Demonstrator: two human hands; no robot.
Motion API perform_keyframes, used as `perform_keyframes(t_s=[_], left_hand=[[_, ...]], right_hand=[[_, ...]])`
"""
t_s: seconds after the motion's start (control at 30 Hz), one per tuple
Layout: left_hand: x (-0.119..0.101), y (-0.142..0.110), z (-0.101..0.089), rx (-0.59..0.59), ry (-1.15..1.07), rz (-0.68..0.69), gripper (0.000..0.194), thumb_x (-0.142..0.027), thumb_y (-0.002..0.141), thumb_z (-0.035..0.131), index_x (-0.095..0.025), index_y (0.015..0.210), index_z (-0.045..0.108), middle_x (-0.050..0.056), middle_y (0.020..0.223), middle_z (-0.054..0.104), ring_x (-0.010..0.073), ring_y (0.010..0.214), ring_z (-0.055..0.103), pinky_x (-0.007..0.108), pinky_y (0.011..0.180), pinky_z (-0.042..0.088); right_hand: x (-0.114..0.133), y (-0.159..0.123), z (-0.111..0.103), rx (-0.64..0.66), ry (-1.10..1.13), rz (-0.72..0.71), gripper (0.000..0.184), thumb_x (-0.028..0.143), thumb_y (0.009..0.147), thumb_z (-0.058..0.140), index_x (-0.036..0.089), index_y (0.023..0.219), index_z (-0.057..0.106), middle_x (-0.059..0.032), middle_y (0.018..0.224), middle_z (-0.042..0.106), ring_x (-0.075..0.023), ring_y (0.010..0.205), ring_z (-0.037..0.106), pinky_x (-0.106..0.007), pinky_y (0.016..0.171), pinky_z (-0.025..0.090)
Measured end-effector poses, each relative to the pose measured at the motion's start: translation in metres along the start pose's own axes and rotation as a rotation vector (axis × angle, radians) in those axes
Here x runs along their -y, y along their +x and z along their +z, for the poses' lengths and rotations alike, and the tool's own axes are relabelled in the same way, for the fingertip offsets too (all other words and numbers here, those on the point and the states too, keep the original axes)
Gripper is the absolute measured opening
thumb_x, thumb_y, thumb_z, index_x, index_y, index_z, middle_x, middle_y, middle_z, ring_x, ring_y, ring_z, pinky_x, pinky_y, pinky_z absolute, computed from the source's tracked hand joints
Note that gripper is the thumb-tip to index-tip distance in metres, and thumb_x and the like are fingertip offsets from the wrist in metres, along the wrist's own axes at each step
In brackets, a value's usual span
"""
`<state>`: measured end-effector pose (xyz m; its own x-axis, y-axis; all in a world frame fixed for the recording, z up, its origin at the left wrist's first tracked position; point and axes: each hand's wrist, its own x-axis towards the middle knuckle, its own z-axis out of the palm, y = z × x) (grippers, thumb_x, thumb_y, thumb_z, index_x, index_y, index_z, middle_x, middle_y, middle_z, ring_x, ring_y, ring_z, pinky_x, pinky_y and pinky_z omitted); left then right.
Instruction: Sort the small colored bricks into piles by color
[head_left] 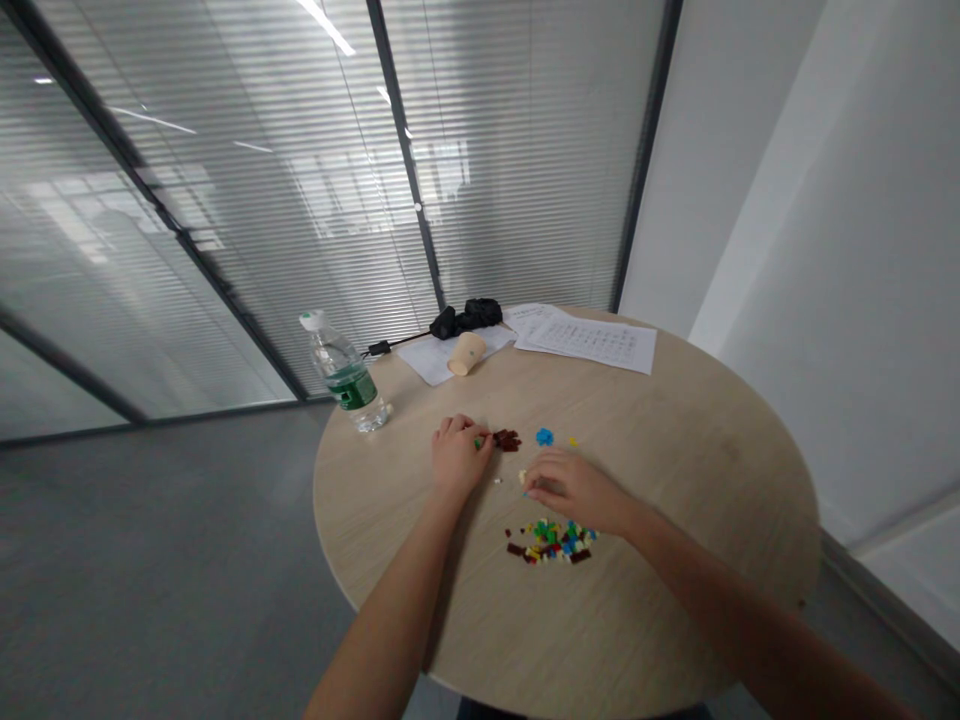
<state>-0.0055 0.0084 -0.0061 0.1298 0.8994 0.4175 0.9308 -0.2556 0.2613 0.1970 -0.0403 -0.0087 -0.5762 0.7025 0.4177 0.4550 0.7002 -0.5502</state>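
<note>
"Your left grip (461, 455), what's it doing?"

"It's narrow, pinching a small green brick (478, 442), with dark brown bricks (507, 440) just beyond it."

"And your right grip (574, 488)?"

"It's curled low, but you can't tell if it's holding anything. A pile of coloured bricks (551, 542) lies just below it on the round surface (675, 520)."

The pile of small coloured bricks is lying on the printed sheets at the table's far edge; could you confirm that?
No: the pile of small coloured bricks lies on the round tabletop, not on the printed sheets at its far edge, as the head view shows.
</note>
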Motion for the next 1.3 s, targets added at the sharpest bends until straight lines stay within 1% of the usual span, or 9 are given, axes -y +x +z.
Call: perform_keyframes(t_s=[0.13, 0.2, 0.43, 0.7, 0.9, 1.07, 1.17, 1.23, 1.3], left_hand=[[-0.002, -0.001, -0.001, 0.036, 0.007, 0.003, 0.019, -0.028, 0.082, 0.056, -0.022, 0.084, 0.075, 0.009, 0.094, 0.063, 0.0257, 0.094, 0.052, 0.038, 0.079, 0.042], [-0.002, -0.001, -0.001, 0.043, 0.017, 0.004, 0.019, -0.027, 0.082, 0.056, -0.022, 0.086, 0.075, 0.009, 0.095, 0.063, 0.0261, 0.094, 0.052, 0.038, 0.079, 0.041], [-0.005, -0.002, -0.001, 0.091, 0.070, 0.003, 0.024, -0.028, 0.083, 0.054, -0.023, 0.097, 0.073, 0.007, 0.100, 0.063, 0.0241, 0.099, 0.051, 0.035, 0.081, 0.041], [-0.009, -0.002, -0.005, 0.113, 0.069, -0.009, 0.023, -0.027, 0.082, 0.056, -0.023, 0.096, 0.074, 0.007, 0.101, 0.063, 0.0237, 0.100, 0.050, 0.035, 0.084, 0.041], [-0.010, -0.003, -0.007, 0.026, -0.050, 0.052, 0.021, -0.024, 0.081, 0.057, -0.022, 0.093, 0.074, 0.007, 0.096, 0.063, 0.0233, 0.096, 0.051, 0.035, 0.084, 0.043], [-0.009, -0.002, -0.011, -0.043, -0.241, 0.142, 0.017, -0.021, 0.081, 0.058, -0.019, 0.089, 0.073, 0.007, 0.090, 0.064, 0.0215, 0.092, 0.053, 0.034, 0.083, 0.044], [-0.011, -0.001, -0.015, 0.039, -0.435, 0.149, 0.018, -0.020, 0.083, 0.055, -0.017, 0.091, 0.071, 0.005, 0.086, 0.066, 0.0175, 0.084, 0.057, 0.029, 0.078, 0.045], [-0.013, -0.001, -0.018, 0.176, -0.561, 0.129, 0.019, -0.022, 0.084, 0.054, -0.016, 0.091, 0.070, 0.004, 0.084, 0.068, 0.0143, 0.076, 0.058, 0.026, 0.071, 0.045], [-0.013, -0.002, -0.020, 0.367, -0.638, 0.126, 0.019, -0.026, 0.083, 0.055, -0.015, 0.088, 0.071, 0.003, 0.081, 0.069, 0.0121, 0.069, 0.057, 0.022, 0.064, 0.043]], right_hand=[[-0.029, -0.002, -0.018, -0.111, -0.139, 0.237, 0.013, 0.025, 0.087, 0.055, 0.019, 0.089, 0.066, -0.0056, 0.091, 0.069, -0.0181, 0.085, 0.060, -0.031, 0.078, 0.045], [-0.040, -0.002, -0.021, -0.166, -0.203, 0.293, 0.012, 0.022, 0.086, 0.055, 0.018, 0.087, 0.067, -0.0061, 0.090, 0.069, -0.0184, 0.085, 0.060, -0.031, 0.077, 0.045], [-0.044, 0.011, -0.008, -0.145, -0.438, 0.238, 0.008, 0.018, 0.082, 0.062, 0.019, 0.086, 0.068, -0.0056, 0.088, 0.070, -0.0211, 0.089, 0.059, -0.032, 0.081, 0.044], [-0.047, 0.013, -0.005, -0.169, -0.487, 0.259, 0.006, 0.021, 0.082, 0.064, 0.020, 0.081, 0.069, -0.0040, 0.085, 0.071, -0.0212, 0.086, 0.058, -0.031, 0.076, 0.044], [-0.050, 0.009, -0.011, -0.207, -0.467, 0.291, 0.009, 0.023, 0.084, 0.061, 0.020, 0.084, 0.070, -0.0058, 0.086, 0.071, -0.0211, 0.086, 0.060, -0.031, 0.076, 0.045], [-0.047, 0.000, -0.018, -0.236, -0.397, 0.316, 0.011, 0.021, 0.084, 0.060, 0.021, 0.085, 0.070, -0.0052, 0.085, 0.071, -0.0196, 0.084, 0.060, -0.030, 0.077, 0.045], [-0.044, -0.002, -0.017, -0.183, -0.374, 0.268, 0.013, 0.020, 0.085, 0.057, 0.021, 0.085, 0.070, -0.0045, 0.084, 0.071, -0.0193, 0.086, 0.060, -0.030, 0.080, 0.045], [-0.042, -0.001, -0.015, -0.157, -0.372, 0.244, 0.014, 0.018, 0.085, 0.056, 0.020, 0.087, 0.070, -0.0045, 0.085, 0.071, -0.0194, 0.088, 0.059, -0.030, 0.081, 0.044], [-0.043, -0.001, -0.013, -0.144, -0.374, 0.241, 0.015, 0.018, 0.085, 0.055, 0.020, 0.088, 0.070, -0.0050, 0.085, 0.070, -0.0195, 0.089, 0.058, -0.030, 0.080, 0.045]])
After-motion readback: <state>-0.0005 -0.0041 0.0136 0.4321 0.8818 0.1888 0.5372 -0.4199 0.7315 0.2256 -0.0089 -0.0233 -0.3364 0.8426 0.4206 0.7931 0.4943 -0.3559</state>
